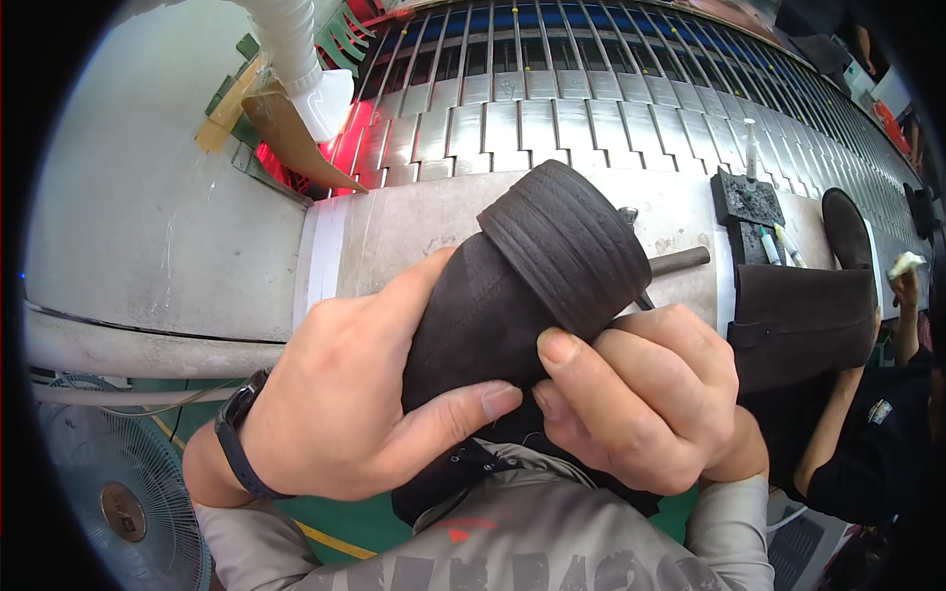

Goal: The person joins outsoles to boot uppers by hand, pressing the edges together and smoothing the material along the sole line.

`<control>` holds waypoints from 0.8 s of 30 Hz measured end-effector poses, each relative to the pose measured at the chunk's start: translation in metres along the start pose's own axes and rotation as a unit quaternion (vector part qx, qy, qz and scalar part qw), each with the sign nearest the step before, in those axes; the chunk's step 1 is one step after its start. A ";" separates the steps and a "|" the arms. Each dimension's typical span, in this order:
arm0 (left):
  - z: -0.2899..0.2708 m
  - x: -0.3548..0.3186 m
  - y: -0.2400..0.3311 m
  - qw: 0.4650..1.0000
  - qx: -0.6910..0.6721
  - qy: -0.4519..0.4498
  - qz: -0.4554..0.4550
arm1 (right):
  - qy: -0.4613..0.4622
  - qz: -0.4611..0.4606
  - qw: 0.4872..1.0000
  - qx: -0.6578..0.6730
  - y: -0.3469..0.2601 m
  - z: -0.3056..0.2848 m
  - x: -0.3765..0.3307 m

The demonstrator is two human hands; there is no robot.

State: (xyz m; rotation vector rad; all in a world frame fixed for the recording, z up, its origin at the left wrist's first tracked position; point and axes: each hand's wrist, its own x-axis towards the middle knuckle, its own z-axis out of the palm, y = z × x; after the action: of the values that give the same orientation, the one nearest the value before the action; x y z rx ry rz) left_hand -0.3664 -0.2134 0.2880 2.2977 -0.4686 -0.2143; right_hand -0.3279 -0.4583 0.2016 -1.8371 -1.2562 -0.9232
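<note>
Gripped dark brown suede boot [512, 295], heel up, with left hand [365, 394] wrapped around its shaft and right hand [641, 394] pinching beside heel, over metal conveyor [552, 108].

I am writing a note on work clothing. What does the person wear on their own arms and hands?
Both hands are bare, without gloves. The left hand has a thin black wristband at the wrist. The right hand has a grey sleeve reaching the wrist.

Boot [532, 286] between hands, conveyor [591, 108] behind
</note>
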 end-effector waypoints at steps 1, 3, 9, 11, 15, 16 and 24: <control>-0.001 0.001 -0.001 1.000 -0.001 -0.001 0.000 | -0.001 0.001 1.000 0.000 0.001 0.001 0.000; -0.003 0.001 -0.001 1.000 0.000 -0.008 -0.010 | 0.002 -0.006 1.000 0.002 0.003 0.003 0.001; -0.005 0.000 -0.004 1.000 0.001 -0.002 -0.003 | 0.109 -0.038 0.993 -0.031 0.009 0.026 0.000; -0.005 -0.001 -0.005 1.000 -0.003 0.001 -0.004 | 0.095 -0.034 0.995 -0.026 0.007 0.023 0.000; -0.003 -0.004 -0.010 0.999 0.020 0.014 0.023 | 0.017 0.019 0.996 0.089 0.007 -0.001 0.002; -0.003 -0.006 -0.007 0.999 0.017 0.016 0.025 | 0.014 0.018 0.996 0.088 0.010 -0.004 -0.003; 0.039 -0.039 0.020 0.976 0.178 -0.010 0.126 | -0.014 0.304 0.887 0.346 -0.026 -0.023 -0.022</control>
State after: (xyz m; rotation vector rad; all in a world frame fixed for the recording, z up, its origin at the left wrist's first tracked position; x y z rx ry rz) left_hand -0.4185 -0.2368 0.2761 2.5524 -0.8601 -0.0270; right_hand -0.3618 -0.4801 0.1982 -1.4917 -0.7778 -0.0681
